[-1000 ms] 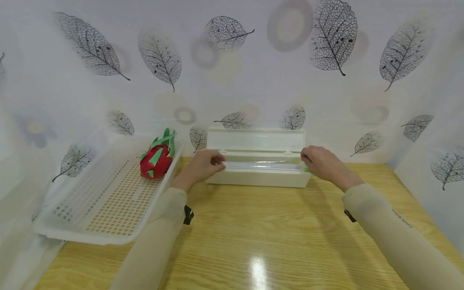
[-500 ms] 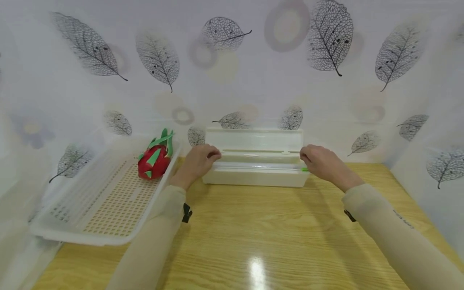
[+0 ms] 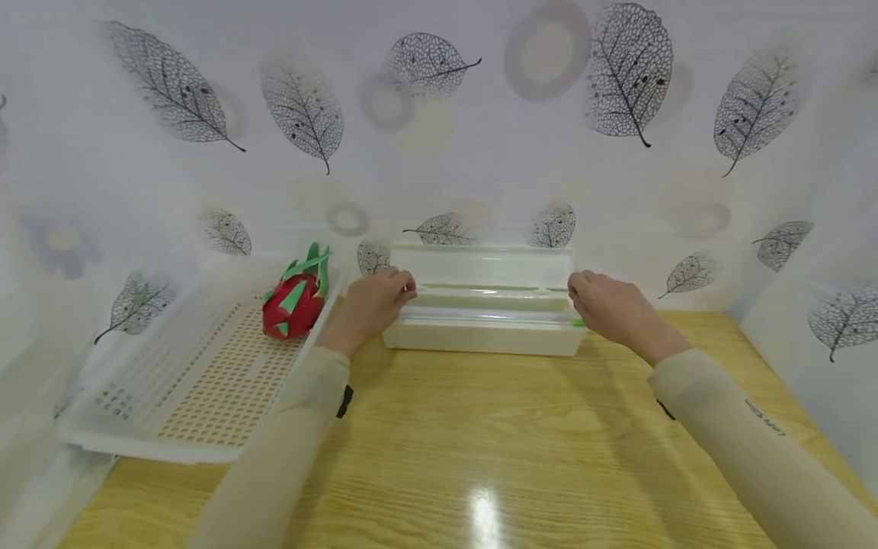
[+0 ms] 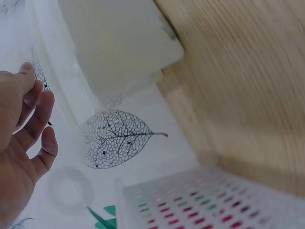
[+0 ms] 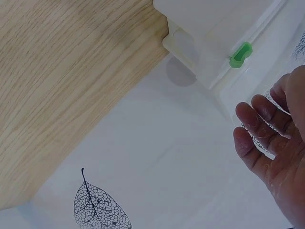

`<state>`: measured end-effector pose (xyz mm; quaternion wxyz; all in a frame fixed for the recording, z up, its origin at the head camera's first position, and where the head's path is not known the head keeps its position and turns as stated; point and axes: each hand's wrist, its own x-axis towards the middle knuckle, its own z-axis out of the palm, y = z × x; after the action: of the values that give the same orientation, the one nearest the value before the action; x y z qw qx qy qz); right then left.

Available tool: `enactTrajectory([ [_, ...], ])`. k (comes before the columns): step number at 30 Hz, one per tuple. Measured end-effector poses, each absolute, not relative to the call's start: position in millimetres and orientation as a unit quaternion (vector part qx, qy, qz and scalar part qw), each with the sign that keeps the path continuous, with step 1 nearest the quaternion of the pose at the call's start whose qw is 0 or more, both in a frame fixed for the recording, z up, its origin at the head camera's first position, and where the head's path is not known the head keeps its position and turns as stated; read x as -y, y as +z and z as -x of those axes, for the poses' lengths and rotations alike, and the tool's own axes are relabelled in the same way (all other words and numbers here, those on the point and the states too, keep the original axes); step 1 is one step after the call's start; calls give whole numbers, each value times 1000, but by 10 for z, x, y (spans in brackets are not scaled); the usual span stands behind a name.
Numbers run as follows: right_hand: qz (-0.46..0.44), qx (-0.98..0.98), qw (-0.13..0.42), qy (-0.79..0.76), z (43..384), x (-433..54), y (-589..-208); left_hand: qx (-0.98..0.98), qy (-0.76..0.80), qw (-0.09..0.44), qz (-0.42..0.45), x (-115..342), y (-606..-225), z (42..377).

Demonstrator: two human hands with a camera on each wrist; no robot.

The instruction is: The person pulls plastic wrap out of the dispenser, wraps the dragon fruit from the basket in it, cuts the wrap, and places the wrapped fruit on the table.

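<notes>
A long white cling film dispenser point(image 3: 480, 339) stands at the back of the table, its lid point(image 3: 480, 265) raised behind it. At its right end sits a green slider point(image 5: 241, 55). Clear, shiny cling film point(image 3: 488, 293) spans the box opening between the two hands. My left hand point(image 3: 370, 305) pinches its left corner between thumb and forefinger, just above the box's left end. On the other side my right hand point(image 3: 610, 309) pinches the right corner, above the green slider. In both wrist views the remaining fingers hang loosely curled, and the film itself barely shows.
A white perforated plastic basket point(image 3: 165, 454) lies on the left, close to the left forearm. In it rests a red dragon fruit point(image 3: 291, 305) with green scales. Behind the wooden table point(image 3: 521, 442) hangs a leaf-patterned sheet point(image 3: 480, 168).
My left hand has risen slightly and moved a little left, its fingertips closing on the film corner. The film edge lifts with it. My right hand stays almost in place.
</notes>
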<state>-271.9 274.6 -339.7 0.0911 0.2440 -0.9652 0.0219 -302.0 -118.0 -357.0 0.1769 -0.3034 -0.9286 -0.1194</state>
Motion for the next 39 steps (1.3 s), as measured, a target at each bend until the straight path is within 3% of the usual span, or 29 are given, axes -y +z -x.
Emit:
enactTrajectory([
  [4, -262, 957, 128, -2, 2726, -2746, -3423, 917, -26, 213, 336, 1193, -3513, 2988],
  [13, -314, 912, 227, -136, 2714, -2741, -3437, 913, 64, 238, 324, 1215, -3489, 2922],
  [25, -302, 898, 280, -153, 2726, -2760, -3472, 904, 75, 282, 312, 1230, -3479, 2891],
  [39, -303, 894, 301, -138, 2693, -2745, -3416, 909, 55, 288, 295, 1247, -3498, 2870],
])
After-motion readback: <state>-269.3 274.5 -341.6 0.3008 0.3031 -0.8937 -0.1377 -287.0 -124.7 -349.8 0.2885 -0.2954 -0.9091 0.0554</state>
